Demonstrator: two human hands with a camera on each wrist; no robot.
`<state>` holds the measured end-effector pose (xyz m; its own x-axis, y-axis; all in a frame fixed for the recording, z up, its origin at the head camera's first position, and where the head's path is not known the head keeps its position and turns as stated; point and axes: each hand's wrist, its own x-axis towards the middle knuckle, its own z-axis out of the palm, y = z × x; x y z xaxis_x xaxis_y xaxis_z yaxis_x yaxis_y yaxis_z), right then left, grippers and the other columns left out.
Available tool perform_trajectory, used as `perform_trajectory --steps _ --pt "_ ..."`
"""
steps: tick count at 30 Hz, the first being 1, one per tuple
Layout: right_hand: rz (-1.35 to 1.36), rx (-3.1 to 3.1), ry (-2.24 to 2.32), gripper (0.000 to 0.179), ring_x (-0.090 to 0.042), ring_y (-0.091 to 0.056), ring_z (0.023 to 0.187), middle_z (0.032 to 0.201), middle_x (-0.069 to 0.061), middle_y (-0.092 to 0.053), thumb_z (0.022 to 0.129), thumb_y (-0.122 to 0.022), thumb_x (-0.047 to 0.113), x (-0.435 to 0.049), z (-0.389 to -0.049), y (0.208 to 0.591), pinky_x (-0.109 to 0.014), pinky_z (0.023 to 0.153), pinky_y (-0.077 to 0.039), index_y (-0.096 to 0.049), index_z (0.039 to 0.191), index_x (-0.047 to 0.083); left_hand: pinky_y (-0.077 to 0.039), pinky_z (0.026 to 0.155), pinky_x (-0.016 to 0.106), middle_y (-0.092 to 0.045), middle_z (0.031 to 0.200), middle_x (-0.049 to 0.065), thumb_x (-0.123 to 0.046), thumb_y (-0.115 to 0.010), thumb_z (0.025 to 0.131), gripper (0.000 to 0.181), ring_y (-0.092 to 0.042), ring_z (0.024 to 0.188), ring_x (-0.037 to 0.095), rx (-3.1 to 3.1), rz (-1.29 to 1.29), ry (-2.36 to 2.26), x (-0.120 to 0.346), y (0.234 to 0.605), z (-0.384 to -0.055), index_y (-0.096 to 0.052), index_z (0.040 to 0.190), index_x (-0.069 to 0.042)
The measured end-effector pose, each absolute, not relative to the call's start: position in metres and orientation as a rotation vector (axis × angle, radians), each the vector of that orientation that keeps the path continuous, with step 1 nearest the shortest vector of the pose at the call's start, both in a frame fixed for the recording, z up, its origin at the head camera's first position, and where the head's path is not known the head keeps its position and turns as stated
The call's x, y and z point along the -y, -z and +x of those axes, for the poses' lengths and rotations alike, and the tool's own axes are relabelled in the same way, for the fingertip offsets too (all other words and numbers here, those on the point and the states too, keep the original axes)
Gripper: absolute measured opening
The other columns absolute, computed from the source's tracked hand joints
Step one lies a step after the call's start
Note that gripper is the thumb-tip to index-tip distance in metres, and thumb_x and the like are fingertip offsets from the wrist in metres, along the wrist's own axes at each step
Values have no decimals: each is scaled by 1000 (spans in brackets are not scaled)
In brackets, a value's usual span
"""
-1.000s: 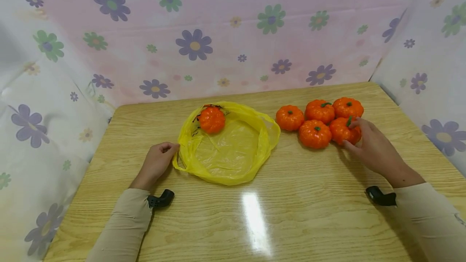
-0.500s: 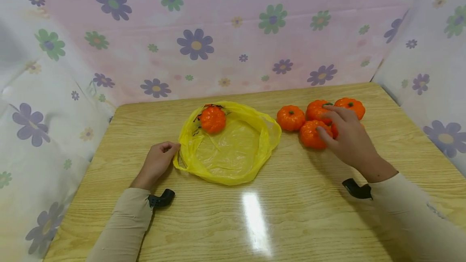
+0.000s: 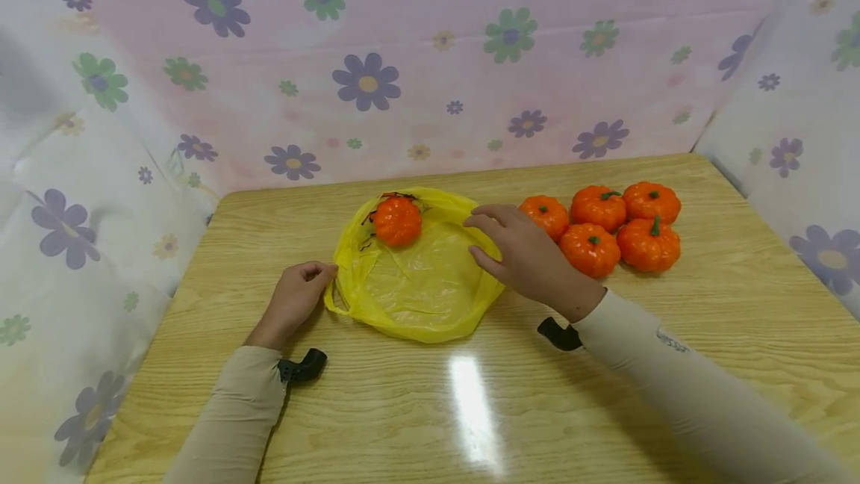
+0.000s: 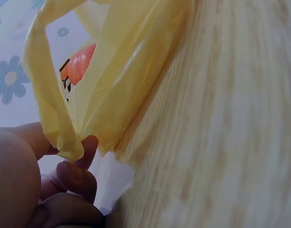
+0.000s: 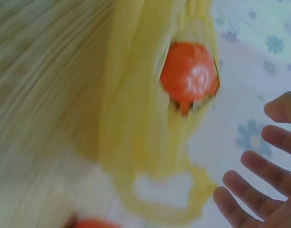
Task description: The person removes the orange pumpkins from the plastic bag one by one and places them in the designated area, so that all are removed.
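A yellow plastic bag (image 3: pixel 430 323) lies spread on the table with its mouth wide. Inside it, toward the back left, sits an orange toy pumpkin (image 3: pixel 398 221). At the bag's left edge my left hand (image 3: pixel 295 297) pinches the handle; the left wrist view shows the yellow handle (image 4: pixel 69 142) between thumb and fingers. My right hand (image 3: pixel 527 252) hangs over the bag's right rim with its fingers spread and nothing in them. In the right wrist view those fingers (image 5: pixel 268 175) are loosely extended beside the bag (image 5: pixel 136 95).
Several more orange pumpkins stand grouped right of the bag, among them a front-right pumpkin (image 3: pixel 649 243) and a front-left one (image 3: pixel 590 250). The wooden table (image 3: pixel 376 417) meets a flowered cloth (image 3: pixel 403 58) behind. A dark wrist device (image 3: pixel 560 334) sticks out below the right sleeve.
My right hand has left the pumpkin at the front right and travelled left across the group to the bag. My left hand keeps its hold on the handle.
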<state>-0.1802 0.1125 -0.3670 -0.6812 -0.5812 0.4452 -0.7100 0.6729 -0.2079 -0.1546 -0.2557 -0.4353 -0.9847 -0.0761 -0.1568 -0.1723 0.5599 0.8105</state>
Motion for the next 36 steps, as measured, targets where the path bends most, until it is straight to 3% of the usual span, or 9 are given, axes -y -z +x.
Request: perform_trajectory --steps 8,15,30,36 --pt "1101 2695 -479 50 -33 -55 127 141 -13 -55 96 -67 29 -59 -197 367 -49 103 -48 -54 142 11 -42 69 25 -65 85 1 -41 -56 102 41 -52 77 14 -2653 -244 -1448 255 437 -156 -71 107 -4" --pt "1130 2806 -447 64 -36 -43 140 156 -16 -39 96 -69 29 -29 -214 369 -53 111 -40 -42 152 15 -44 70 26 -65 83 -1 -41 -56 102 39 -55 77 14 -2652 -242 -1468 255 438 -156 -72 104 -5" --pt "1169 2792 -350 62 -39 -45 138 158 -15 -37 98 -66 30 -1 -232 378 -52 111 -40 -41 153 17 -46 73 25 -70 91 4 -38 -57 102 36 -58 79 13 -2660 -240 -1473 256 441 -161 -73 104 -5" --pt "1185 2825 -324 63 -40 -44 138 161 -13 -31 98 -66 29 4 -236 379 -53 109 -42 -39 154 18 -46 74 24 -72 102 8 -35 -56 103 34 -59 83 10 -2677 -238 -1464 257 441 -160 -73 106 -6"
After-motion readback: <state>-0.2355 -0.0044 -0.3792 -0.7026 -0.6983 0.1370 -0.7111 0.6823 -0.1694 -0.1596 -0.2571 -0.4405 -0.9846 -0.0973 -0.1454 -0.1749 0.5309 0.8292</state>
